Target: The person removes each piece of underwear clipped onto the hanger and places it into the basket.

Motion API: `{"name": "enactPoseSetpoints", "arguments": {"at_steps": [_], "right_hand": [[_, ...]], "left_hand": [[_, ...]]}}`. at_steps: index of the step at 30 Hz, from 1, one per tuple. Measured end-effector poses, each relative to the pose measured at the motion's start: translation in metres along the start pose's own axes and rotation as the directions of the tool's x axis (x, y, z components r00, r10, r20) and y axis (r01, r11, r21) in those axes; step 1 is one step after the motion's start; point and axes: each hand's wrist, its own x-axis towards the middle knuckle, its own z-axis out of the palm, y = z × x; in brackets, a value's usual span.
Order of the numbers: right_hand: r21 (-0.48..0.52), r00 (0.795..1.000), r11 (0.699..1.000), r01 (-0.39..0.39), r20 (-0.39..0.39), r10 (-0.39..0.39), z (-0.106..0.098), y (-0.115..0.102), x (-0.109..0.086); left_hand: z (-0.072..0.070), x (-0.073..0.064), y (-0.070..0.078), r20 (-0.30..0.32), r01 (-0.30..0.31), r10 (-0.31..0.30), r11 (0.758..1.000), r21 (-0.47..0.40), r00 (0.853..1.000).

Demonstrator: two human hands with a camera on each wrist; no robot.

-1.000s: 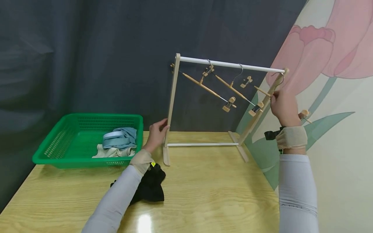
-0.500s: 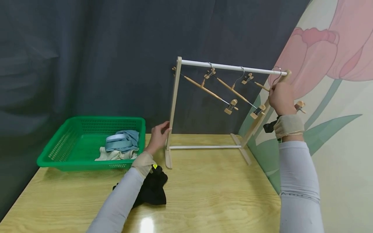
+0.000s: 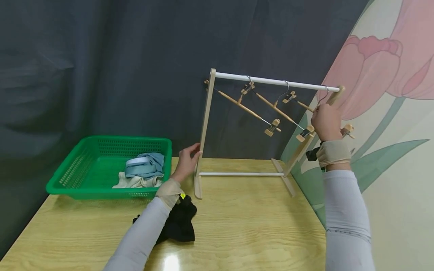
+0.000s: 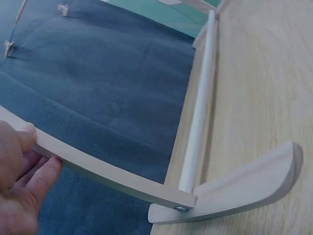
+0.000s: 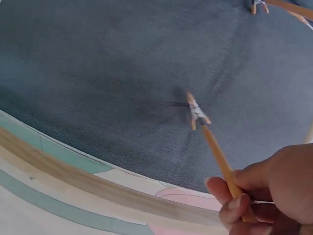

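In the head view my left hand [image 3: 186,163] pinches the left upright [image 3: 205,124] of a small wooden clothes rack between thumb and fingers. My right hand [image 3: 326,122] grips the wooden bar [image 5: 220,154] of a clip hanger near its middle. That hanger's metal hook [image 3: 324,94] overlaps the right end of the white top rod [image 3: 271,81]. One clip [image 3: 347,130] shows beyond my wrist and the other [image 5: 195,111] points away toward the curtain. Two more clip hangers, a left one [image 3: 242,106] and a middle one [image 3: 274,108], hang from the rod with their clips bare.
A green basket [image 3: 64,188] at the left holds blue cloth [image 3: 145,165] and cream cloth [image 3: 135,181]. Black cloth [image 3: 179,222] lies on the wooden table [image 3: 244,226] under my left forearm. A dark curtain [image 3: 135,67] stands behind, a painted wall [image 3: 390,162] at the right.
My right hand has shifted slightly left with the hanger, and its hook has come from beside the right post onto the rod's end. My left hand stays at the upright.
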Motion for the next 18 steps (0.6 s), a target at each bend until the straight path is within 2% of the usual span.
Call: {"name": "enactPoseSetpoints", "arguments": {"at_steps": [7, 11, 15, 18], "right_hand": [[-0.029, 0.996, 0.999, -0.023, -0.090, 0.020, 0.005, 0.009, -0.010], [0.058, 0.992, 0.998, -0.006, -0.126, 0.013, 0.007, 0.010, -0.016], [0.143, 0.975, 0.985, 0.097, -0.211, -0.065, 0.007, 0.010, -0.029], [0.112, 0.947, 0.976, 0.184, -0.286, -0.146, 0.009, 0.010, -0.051]], "left_hand": [[0.008, -0.001, 0.000, 0.025, 0.009, -0.008, 1.000, -0.029, 1.000], [0.005, 0.002, 0.000, 0.047, 0.007, -0.006, 1.000, -0.021, 0.999], [-0.006, 0.001, 0.007, 0.054, 0.004, -0.003, 1.000, -0.005, 0.999], [-0.023, -0.009, 0.016, 0.076, -0.018, 0.018, 1.000, -0.002, 0.997]]}}
